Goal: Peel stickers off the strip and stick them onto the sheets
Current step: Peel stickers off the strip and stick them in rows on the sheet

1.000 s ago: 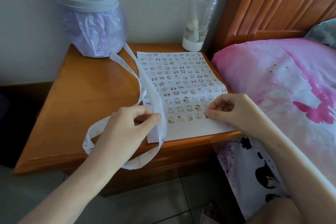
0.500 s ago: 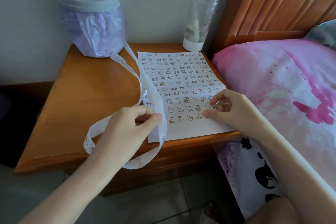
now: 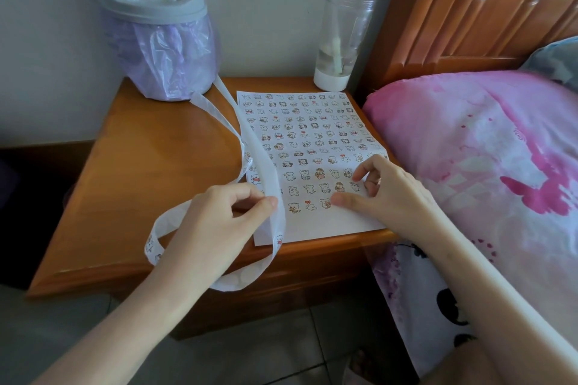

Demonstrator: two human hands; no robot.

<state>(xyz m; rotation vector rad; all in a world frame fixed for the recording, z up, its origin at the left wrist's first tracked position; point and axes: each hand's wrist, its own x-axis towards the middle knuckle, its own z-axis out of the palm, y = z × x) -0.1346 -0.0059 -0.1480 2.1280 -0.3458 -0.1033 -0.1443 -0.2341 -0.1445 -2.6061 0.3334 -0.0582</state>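
right hand [image 3: 387, 194] shifted left on sheet [image 3: 312, 228], left hand [image 3: 219, 219] still pinching strip [image 3: 266, 166]

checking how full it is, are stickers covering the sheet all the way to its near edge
No, the sheet has a bare white band along its near edge, below the last row of stickers.

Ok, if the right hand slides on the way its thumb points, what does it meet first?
Past the right hand, only flat stickers on the sheet; the first raised thing is probably the strip that the left hand pinches over the sheet's left edge.
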